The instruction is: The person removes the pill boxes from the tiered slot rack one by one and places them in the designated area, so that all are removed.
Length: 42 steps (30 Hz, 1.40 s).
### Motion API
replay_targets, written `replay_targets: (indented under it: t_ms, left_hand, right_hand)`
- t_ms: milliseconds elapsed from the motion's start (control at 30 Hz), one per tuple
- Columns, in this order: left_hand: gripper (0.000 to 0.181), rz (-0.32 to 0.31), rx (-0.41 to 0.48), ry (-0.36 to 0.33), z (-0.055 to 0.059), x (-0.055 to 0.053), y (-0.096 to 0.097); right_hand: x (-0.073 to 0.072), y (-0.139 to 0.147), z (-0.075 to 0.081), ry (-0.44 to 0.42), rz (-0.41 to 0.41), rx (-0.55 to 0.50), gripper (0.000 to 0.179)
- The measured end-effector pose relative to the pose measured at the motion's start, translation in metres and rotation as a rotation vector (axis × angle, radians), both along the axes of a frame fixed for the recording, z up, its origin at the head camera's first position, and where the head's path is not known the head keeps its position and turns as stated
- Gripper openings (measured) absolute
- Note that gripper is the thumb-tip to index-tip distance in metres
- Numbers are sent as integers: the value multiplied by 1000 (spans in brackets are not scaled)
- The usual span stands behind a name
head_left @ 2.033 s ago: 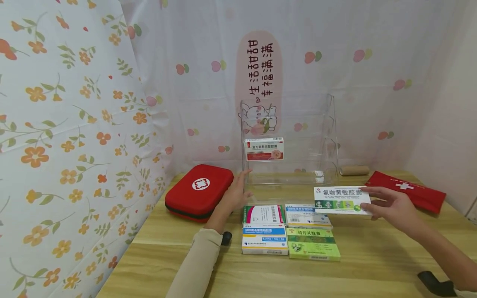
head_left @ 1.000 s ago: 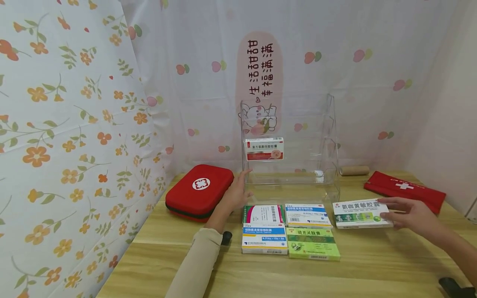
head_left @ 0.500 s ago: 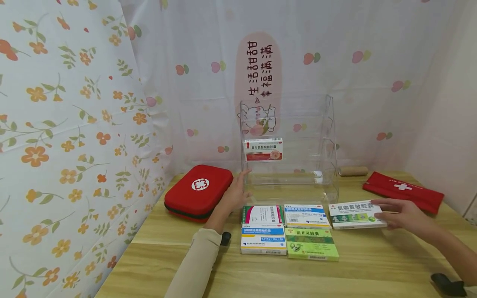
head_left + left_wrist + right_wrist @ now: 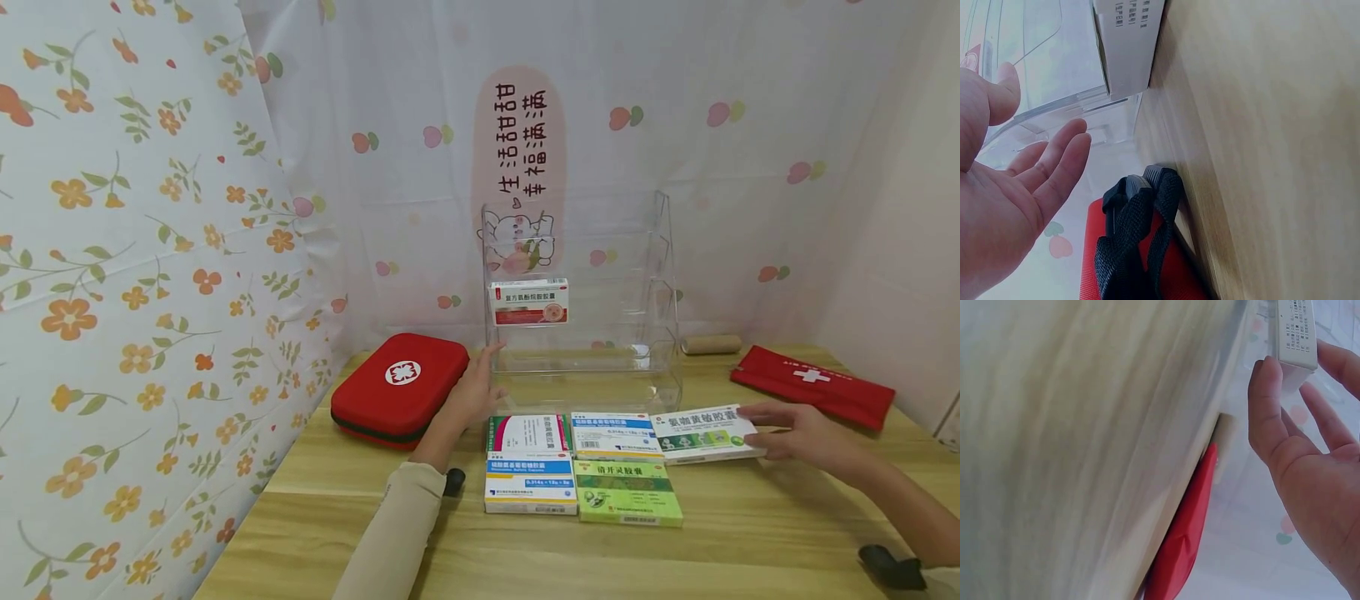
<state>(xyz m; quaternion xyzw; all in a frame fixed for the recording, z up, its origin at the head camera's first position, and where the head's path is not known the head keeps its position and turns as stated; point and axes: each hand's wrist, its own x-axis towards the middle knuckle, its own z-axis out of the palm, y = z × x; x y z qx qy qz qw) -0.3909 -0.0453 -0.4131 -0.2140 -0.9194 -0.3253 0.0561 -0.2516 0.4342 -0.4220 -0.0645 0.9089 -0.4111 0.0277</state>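
Observation:
My right hand (image 4: 791,435) pinches the right end of a white and green medicine box (image 4: 702,434). This box lies slightly tilted against the right side of a blue and white medicine box (image 4: 611,433). In the right wrist view, thumb and fingers are at the end of the held box (image 4: 1297,331). My left hand (image 4: 467,398) is by the left side of a clear tiered display rack (image 4: 577,365), fingers extended near its edge. The left palm (image 4: 1004,219) holds nothing. A red and white medicine box (image 4: 529,303) stands upright on a middle tier, at the left.
In front of the rack lie a pink and green box (image 4: 529,433), another blue and white box (image 4: 531,482) and a light green box (image 4: 628,492). A red first-aid case (image 4: 401,387) lies left, a red pouch (image 4: 813,385) and a cardboard tube (image 4: 711,344) right.
The white and green box came down to the right from over the blue and white box, then moved left against its side with my right hand. My left hand stays put.

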Motion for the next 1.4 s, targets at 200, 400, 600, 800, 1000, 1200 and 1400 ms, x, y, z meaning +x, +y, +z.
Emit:
replay_targets:
  t_ms: [200, 400, 600, 800, 1000, 1200, 1400]
  left_hand:
    - [87, 7, 2, -8, 0, 0, -1]
    - [87, 6, 4, -11, 0, 1, -1]
    - [88, 17, -13, -18, 0, 3, 0]
    - [89, 26, -13, -21, 1, 3, 0]
    - [89, 30, -16, -16, 2, 3, 0]
    - [88, 22, -4, -14, 1, 2, 0]
    - [87, 15, 1, -5, 0, 1, 1]
  right_hand:
    - [0, -2, 1, -1, -1, 44, 63]
    - [0, -4, 0, -59, -17, 89, 67]
    - [-2, -7, -1, -58, -26, 109, 66]
    - [-5, -7, -3, -76, -4, 74, 63]
    - [-8, -5, -4, -106, 3, 45, 62]
    - [-10, -3, 0, -126, 0, 92, 65]
    - [-7, -3, 3, -71, 1, 159, 67]
